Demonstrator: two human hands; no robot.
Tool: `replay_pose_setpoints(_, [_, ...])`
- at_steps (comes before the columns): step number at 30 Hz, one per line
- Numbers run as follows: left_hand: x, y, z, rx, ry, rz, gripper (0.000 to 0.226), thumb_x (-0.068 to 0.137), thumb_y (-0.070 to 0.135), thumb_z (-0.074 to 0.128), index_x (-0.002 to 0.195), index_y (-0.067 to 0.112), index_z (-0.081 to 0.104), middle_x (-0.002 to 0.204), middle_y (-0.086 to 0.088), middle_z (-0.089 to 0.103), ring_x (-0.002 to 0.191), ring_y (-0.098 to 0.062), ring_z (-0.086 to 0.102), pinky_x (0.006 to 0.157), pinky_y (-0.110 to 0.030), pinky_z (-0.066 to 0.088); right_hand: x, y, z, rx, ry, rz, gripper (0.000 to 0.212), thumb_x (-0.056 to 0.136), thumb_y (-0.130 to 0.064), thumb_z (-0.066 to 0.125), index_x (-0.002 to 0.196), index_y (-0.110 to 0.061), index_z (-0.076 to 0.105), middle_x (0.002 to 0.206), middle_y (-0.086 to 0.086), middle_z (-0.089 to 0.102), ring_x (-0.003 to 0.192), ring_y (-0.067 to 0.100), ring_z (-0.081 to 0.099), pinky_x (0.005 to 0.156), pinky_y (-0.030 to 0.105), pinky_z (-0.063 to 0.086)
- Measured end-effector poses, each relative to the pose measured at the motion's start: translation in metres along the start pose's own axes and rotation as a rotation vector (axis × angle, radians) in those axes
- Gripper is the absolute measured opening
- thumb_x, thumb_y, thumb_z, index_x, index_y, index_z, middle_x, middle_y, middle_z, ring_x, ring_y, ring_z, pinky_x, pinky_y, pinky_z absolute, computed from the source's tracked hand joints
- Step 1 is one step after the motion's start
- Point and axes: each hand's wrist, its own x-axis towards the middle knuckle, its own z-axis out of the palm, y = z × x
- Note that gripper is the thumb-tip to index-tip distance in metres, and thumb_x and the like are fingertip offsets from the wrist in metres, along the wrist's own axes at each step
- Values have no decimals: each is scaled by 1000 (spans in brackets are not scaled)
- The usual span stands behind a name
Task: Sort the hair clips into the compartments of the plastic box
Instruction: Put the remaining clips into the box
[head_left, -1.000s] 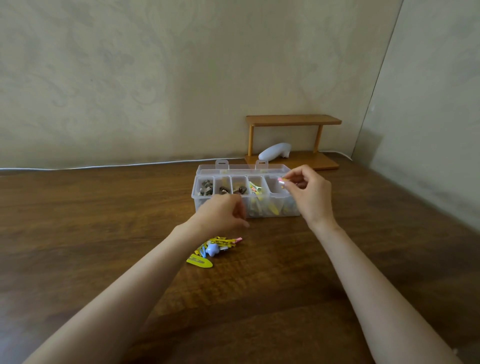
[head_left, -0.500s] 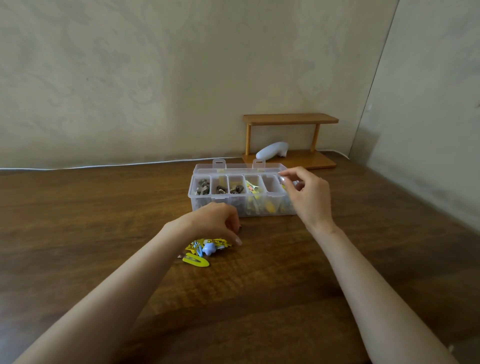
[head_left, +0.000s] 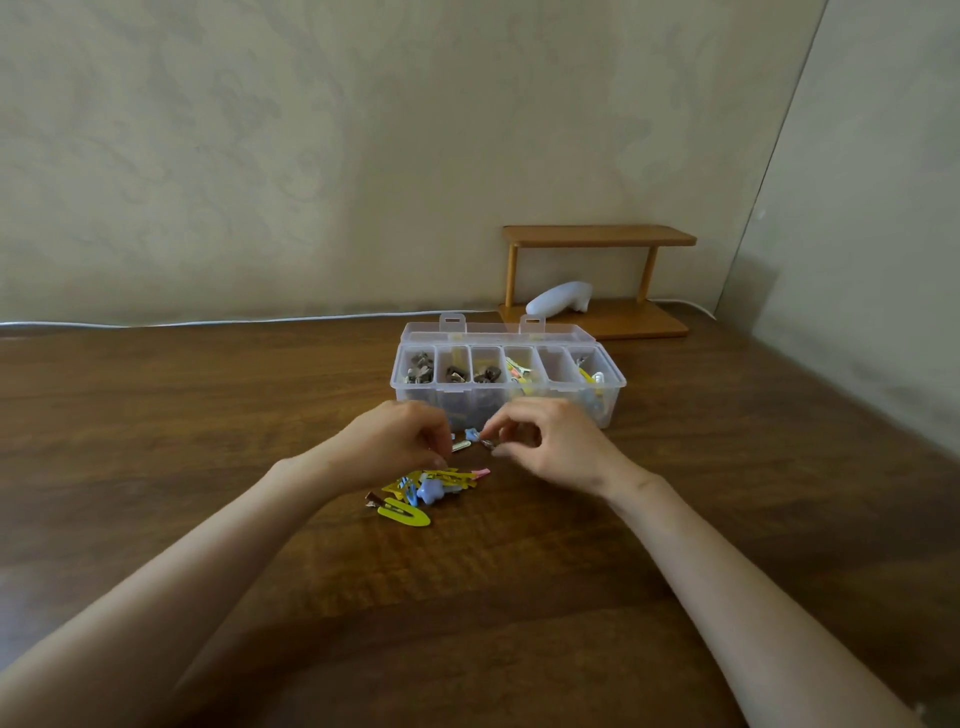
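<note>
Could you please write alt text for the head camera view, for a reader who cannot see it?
Two bare hands, left hand and right hand, pinch small hair clips between them above a loose clip pile on a wooden table. Behind stands an open clear plastic box, most compartments holding clips, and a small wooden shelf.

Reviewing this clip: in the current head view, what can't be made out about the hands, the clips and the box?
Head view only:
- Left hand: fingertips curl under, hiding how it grips the clip with the blue star.
- Right hand: small dark clip at its fingertips is blurred; type unclear.
- Pile of clips: overlapping, uncountable.
- Plastic box: front lower contents hidden by hands and cloudy wall.
</note>
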Motion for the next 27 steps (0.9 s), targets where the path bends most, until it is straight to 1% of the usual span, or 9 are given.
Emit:
replay_pose_setpoints(2, [-5, -5, 2, 11, -11, -3, 10, 82, 22, 68, 91, 20, 64, 95, 7, 57, 88, -9, 52, 75, -23, 43, 0, -1, 3, 15, -100, 11, 20, 80, -20, 72, 98, -27, 70, 92, -10, 62, 84, 3, 57, 77, 29, 51])
replay_pose_setpoints(5, [-7, -9, 5, 15, -21, -20, 10, 82, 23, 67, 91, 22, 64, 98, 5, 55, 92, -10, 50, 79, -28, 44, 1, -3, 7, 48, -185, 24, 24, 78, -24, 75, 101, -29, 69, 93, -9, 60, 79, -2, 53, 71, 23, 46])
replay_pose_setpoints(8, [-5, -8, 7, 31, -10, -7, 7, 83, 23, 66, 89, 22, 62, 94, 7, 51, 89, -9, 46, 75, -25, 40, 1, -5, 13, 35, -191, 23, 26, 74, -30, 78, 98, -28, 70, 90, -12, 57, 72, -6, 49, 68, 20, 40])
replay_pose_setpoints(15, [-7, -6, 16, -52, 87, 44, 4, 86, 22, 62, 89, 19, 62, 90, 10, 50, 84, -5, 45, 75, -24, 41, 1, -8, 14, -2, -176, 37, 15, 78, -29, 74, 88, -22, 68, 90, -9, 58, 78, 1, 52, 73, 27, 48])
replay_pose_setpoints(18, [-10, -9, 13, -151, 216, 18, 3, 86, 18, 62, 88, 19, 62, 90, 9, 55, 81, -7, 51, 73, -26, 46, 1, -7, 10, 59, -137, 71, 12, 80, -25, 73, 90, -21, 66, 91, -9, 62, 81, -1, 56, 72, 20, 47])
replay_pose_setpoints(21, [-16, -13, 12, -203, 292, 3, 3, 85, 19, 64, 86, 21, 61, 88, 10, 56, 81, -7, 54, 73, -30, 50, -1, -8, 1, 221, -98, 160, 9, 83, -18, 70, 89, -17, 64, 83, -9, 62, 69, -6, 57, 60, 13, 45])
replay_pose_setpoints(23, [-18, -14, 11, -220, 263, 0, 9, 81, 27, 68, 82, 26, 59, 87, 14, 55, 83, -6, 53, 73, -27, 49, -2, -7, -6, 346, -49, 206, 6, 85, -15, 67, 88, -12, 63, 82, -1, 65, 63, 5, 61, 54, 17, 47])
replay_pose_setpoints(25, [-19, -14, 9, -216, 182, 3, 15, 75, 35, 71, 81, 29, 59, 88, 15, 53, 86, -4, 51, 72, -19, 45, -3, -5, -13, 444, 40, 216, 4, 87, -11, 64, 89, -8, 62, 82, 7, 69, 60, 17, 62, 48, 23, 47])
replay_pose_setpoints(27, [-20, -13, 7, -199, 74, 20, 24, 71, 40, 73, 88, 26, 62, 93, 14, 52, 89, 0, 47, 70, -11, 40, -3, -2, -22, 511, 162, 221, 5, 89, -9, 61, 89, -5, 61, 80, 10, 70, 57, 20, 60, 46, 24, 46])
